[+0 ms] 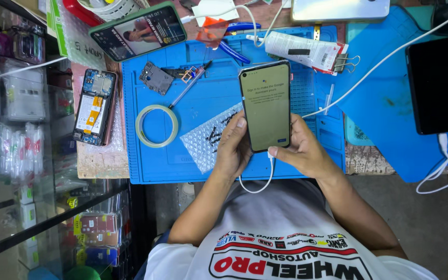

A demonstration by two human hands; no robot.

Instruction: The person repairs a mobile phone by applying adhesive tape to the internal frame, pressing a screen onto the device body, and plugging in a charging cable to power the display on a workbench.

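Both my hands hold a smartphone (264, 103) upright over a blue work mat (208, 166). Its screen is lit with a pale page of text and a small blue button. My left hand (233, 148) wraps the phone's lower left edge, thumb resting on the side. My right hand (303, 150) cups the lower right edge, thumb near the bottom corner. A white cable (257, 187) plugs into the phone's bottom end and loops down toward my shirt.
On the mat lie a roll of clear tape (156, 126), a bubble-wrap piece (208, 137) with small dark parts, a small circuit part (156, 78), tweezers and a white tube (302, 51). An opened phone (95, 107) lies left, a lit phone (138, 31) above, a dark phone (435, 85) right.
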